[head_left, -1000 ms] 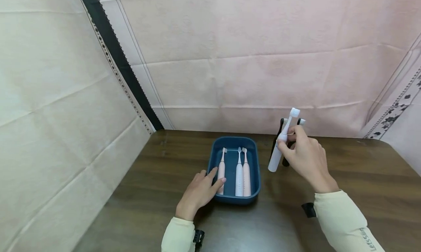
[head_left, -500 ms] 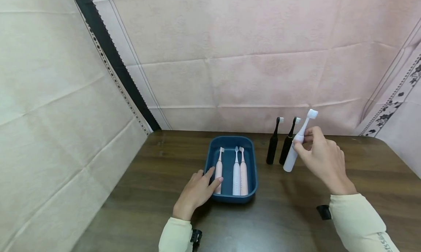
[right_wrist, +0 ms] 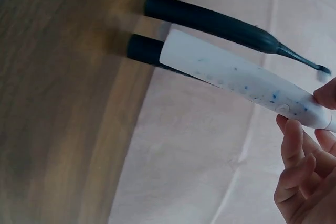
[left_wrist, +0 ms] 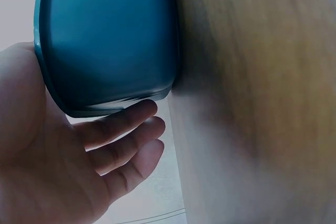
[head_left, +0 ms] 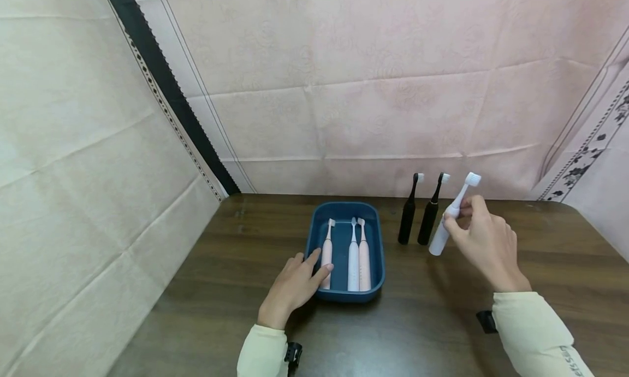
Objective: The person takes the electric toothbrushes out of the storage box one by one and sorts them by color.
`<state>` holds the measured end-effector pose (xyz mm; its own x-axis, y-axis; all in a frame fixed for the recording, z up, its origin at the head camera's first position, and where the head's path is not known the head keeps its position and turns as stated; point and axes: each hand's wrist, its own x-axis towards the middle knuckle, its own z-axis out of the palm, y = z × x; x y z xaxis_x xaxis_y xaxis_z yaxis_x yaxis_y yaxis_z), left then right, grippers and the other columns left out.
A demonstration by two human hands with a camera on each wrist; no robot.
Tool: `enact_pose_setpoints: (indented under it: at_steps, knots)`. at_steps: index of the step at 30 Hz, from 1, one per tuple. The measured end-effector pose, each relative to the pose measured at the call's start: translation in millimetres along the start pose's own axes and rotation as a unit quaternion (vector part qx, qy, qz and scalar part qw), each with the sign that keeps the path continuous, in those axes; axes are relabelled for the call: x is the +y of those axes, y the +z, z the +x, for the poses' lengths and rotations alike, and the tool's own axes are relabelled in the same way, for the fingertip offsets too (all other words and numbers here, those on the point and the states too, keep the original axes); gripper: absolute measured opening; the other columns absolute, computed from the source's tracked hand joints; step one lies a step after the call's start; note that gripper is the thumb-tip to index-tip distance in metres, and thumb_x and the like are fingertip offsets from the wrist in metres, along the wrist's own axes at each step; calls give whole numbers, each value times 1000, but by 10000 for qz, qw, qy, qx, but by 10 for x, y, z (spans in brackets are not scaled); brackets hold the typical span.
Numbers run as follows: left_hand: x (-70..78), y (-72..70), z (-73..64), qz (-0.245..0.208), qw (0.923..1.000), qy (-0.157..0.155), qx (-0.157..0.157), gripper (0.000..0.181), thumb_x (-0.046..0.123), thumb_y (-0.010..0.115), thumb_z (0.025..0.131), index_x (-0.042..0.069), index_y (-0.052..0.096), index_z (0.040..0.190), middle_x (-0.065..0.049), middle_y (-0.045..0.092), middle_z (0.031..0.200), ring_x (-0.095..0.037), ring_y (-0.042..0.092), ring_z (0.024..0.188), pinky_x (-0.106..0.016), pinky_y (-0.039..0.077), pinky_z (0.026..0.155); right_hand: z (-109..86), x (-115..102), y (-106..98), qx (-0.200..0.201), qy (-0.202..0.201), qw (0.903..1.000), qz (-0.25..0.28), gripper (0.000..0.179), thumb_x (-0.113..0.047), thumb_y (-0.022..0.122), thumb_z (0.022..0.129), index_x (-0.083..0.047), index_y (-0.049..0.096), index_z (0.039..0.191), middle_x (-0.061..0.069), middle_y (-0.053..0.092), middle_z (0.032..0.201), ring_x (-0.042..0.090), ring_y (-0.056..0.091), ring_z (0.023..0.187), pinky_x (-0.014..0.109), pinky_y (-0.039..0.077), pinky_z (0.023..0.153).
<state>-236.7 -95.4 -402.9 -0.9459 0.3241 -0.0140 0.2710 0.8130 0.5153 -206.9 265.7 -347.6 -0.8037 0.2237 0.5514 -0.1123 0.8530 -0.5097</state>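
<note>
My right hand pinches a white electric toothbrush near the top of its handle. The toothbrush leans to the right, its head up and its base low over the table. Blue specks show on its handle. Left of it, two black electric toothbrushes stand upright, the nearer one partly hidden behind the white handle in the right wrist view. My left hand rests at the left side of a blue bin, thumb over the rim, other fingers loosely extended along the outside. Inside lie two pink toothbrushes and one white toothbrush.
The bin stands on a brown wooden table, left of the black toothbrushes. A pale cloth hangs behind the table's far edge, and another cloth hangs along the left side.
My right hand has carried the white toothbrush rightward past the black toothbrushes, then slightly lower beside them. Both black toothbrushes have come into full view. My left hand stays at the bin.
</note>
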Motion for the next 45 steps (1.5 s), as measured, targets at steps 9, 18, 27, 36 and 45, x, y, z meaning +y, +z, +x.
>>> enact_pose_setpoints:
  at_steps: [9,18,27,36,45]
  knots:
    - [-1,-5,1,18,10000,15,11,67,56,48,104,13,44,155,-27,42,152,-44,43,135,-64,40,105,-46,171,124,-64,137,9998,-101,34,-26,65,95,-1,56,117,19,73,109,27,58,59,38,35,49]
    - [2,-2,9,85,10000,-1,-3,67,56,48,103,14,44,155,-27,42,152,-44,44,134,-64,41,104,-62,237,172,-67,176,9997,-172,34,-24,66,95,0,55,117,20,72,110,24,53,55,36,33,47]
    - [4,-4,13,86,10000,1,1,67,56,47,104,14,44,155,-27,42,152,-44,43,135,-64,40,105,-75,256,197,-166,144,9996,-191,35,-24,66,96,1,55,118,23,71,110,25,56,56,36,33,46]
    - [8,-2,17,79,10000,-51,-14,67,57,47,103,15,43,156,-26,41,154,-45,41,138,-66,38,105,-97,264,209,-244,118,9995,-140,35,-23,66,96,3,54,117,26,70,108,25,58,58,35,31,46]
    - [17,-7,15,55,10000,-67,-23,67,56,48,103,15,43,156,-25,42,153,-43,43,135,-65,40,104,-106,240,199,-221,78,9994,-242,32,-24,64,96,0,55,115,21,72,102,22,48,53,35,30,44]
